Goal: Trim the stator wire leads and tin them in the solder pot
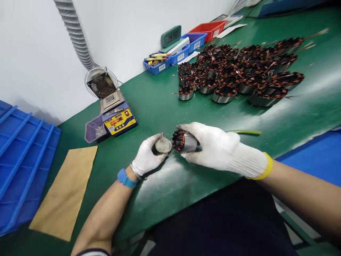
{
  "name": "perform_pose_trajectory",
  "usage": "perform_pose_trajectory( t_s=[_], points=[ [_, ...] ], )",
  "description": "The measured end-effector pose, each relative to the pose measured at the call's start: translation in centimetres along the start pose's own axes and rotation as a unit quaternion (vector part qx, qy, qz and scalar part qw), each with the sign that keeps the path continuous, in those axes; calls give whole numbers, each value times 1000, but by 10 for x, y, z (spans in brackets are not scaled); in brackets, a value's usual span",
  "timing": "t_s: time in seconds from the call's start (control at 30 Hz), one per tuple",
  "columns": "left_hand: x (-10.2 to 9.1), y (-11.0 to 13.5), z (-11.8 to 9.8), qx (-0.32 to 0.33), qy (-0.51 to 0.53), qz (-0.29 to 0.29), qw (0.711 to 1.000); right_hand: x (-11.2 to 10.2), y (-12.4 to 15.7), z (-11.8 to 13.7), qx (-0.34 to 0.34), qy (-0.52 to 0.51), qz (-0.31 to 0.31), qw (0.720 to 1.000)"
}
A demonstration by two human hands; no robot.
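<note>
My left hand [149, 153], in a white glove, is closed around a small round pot [163, 145] with a pale grey-white top. In my gloved right hand [213, 144] is a motor stator [189, 141], a silver ring with copper windings, gripped between thumb and fingers. The stator lies on its side, its wound end facing the pot. Thin wire ends reach from it toward the pot's rim; whether they touch the contents I cannot tell. Behind my right hand, a green tube [246, 132] lies partly hidden on the green table [157, 110].
Several stators [226, 93] stand grouped at the back right. A yellow-fronted solder pot unit [120, 122] with a purple tray [94, 129] stands left, below a fan and hose [76, 33]. Brown cardboard [66, 192] and a blue crate [23, 167] lie far left. Blue bins [162, 66] line the back.
</note>
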State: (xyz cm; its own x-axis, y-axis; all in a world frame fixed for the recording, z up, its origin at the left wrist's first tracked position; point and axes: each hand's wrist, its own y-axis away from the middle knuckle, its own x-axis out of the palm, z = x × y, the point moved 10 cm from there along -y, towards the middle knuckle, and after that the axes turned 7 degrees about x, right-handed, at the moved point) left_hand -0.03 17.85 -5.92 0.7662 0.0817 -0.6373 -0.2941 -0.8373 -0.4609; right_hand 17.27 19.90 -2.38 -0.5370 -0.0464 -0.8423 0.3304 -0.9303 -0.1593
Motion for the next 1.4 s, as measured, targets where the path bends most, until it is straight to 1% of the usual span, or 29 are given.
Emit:
perform_pose_trajectory(
  t_s=[0.1,0.2,0.3,0.4,0.53,0.6,0.67,0.77,0.83,0.9,1.0,1.1,1.2,1.3,1.4],
  points=[
    [-5,3,2,0,-14,-30,999,-2,9,-12,44,-40,-56,997],
    [-8,5,1,8,-24,-52,998,6,16,-18,60,-74,-82,992],
    [-7,7,-5,36,-29,-53,998,13,19,-19,52,-92,-91,990],
    [-7,7,-10,50,-41,-49,997,19,19,-21,53,-85,-83,991],
    [-8,6,-18,74,-50,-54,995,18,20,-21,55,-74,-75,993],
    [-10,5,-24,96,-55,-58,992,14,21,-19,48,-64,-80,994],
    [-11,5,-28,107,-68,-65,990,8,24,-14,26,-63,-95,993],
    [-15,7,-31,112,-83,-80,987,-2,31,-6,-20,-70,-139,988],
    [-18,8,-34,122,-80,-96,985,-5,34,-3,-34,-67,-166,983],
    [-20,9,-40,138,-83,-110,981,-3,34,-6,-13,-56,-168,984],
    [-22,10,-52,166,-99,-120,974,7,31,-9,40,-39,-133,990],
    [-23,11,-60,191,-117,-120,967,13,31,-7,59,-29,-108,992],
    [-22,11,-62,197,-123,-112,966,13,31,-11,77,-29,-112,990],
    [-23,10,-62,196,-115,-111,967,10,32,-25,114,-76,-127,982],
    [-24,9,-63,196,-113,-114,968,0,35,-43,160,-153,-141,965]
  ],
)
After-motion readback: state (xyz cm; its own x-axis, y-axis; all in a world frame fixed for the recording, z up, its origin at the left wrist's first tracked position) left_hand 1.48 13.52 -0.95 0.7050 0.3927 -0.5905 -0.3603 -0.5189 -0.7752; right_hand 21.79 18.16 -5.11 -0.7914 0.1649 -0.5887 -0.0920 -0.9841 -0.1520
